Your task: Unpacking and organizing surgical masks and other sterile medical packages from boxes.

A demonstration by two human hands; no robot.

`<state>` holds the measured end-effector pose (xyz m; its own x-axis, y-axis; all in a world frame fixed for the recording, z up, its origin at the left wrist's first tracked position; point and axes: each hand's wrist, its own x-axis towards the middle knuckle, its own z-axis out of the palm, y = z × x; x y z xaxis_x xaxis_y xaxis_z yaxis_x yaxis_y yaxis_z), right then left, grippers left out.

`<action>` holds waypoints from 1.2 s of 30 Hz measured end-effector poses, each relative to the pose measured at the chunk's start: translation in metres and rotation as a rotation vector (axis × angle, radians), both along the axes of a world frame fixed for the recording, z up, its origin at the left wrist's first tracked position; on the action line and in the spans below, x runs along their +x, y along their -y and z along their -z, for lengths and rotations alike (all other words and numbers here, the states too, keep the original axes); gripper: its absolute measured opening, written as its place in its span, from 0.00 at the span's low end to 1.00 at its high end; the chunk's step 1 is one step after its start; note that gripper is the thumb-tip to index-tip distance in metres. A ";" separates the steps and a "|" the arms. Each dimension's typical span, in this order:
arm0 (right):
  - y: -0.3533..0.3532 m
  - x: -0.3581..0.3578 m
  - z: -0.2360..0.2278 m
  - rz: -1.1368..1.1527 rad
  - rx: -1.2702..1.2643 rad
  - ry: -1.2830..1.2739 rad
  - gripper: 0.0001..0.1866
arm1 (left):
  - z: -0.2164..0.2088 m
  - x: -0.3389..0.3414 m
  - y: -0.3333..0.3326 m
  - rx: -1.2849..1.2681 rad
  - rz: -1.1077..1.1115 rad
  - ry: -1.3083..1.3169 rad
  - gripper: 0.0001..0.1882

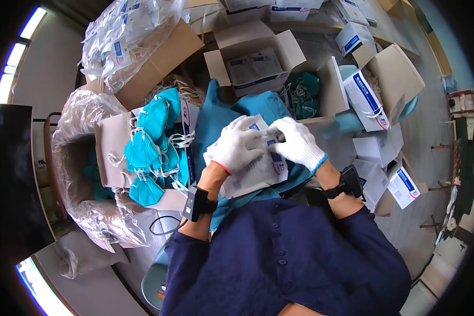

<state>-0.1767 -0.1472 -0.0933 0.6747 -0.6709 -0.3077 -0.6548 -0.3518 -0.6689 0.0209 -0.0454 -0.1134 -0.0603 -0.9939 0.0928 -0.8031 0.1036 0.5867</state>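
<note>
Two knit-gloved hands: left hand [238, 145], right hand [298, 143]. Fingers of both bent over flat white packets [250, 179], at least two, overlapping, on teal cloth [210, 118] at the lap; whether pinched or merely touched, cannot tell. Left: cardboard carton [112, 150], heaped with cupped teal masks [142, 150], at least four, straps tangled. Beyond: crinkled clear plastic [71, 131]; ahead, one flap-open box [246, 34].
</note>
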 end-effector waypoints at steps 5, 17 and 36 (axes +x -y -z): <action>-0.002 -0.004 0.002 -0.014 -0.124 0.165 0.16 | -0.005 -0.017 -0.014 -0.102 -0.012 -0.108 0.12; -0.010 -0.001 -0.017 0.176 0.515 0.548 0.07 | -0.042 -0.025 -0.019 0.120 -0.167 -0.414 0.06; -0.025 -0.002 0.004 0.300 0.245 0.518 0.06 | -0.053 -0.059 -0.018 -0.285 0.138 -0.068 0.02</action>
<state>-0.1789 -0.1222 -0.0975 0.5715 -0.8047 -0.1607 -0.2714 -0.0005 -0.9625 -0.0382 -0.0273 -0.0609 -0.1764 -0.9102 0.3747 -0.7300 0.3763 0.5705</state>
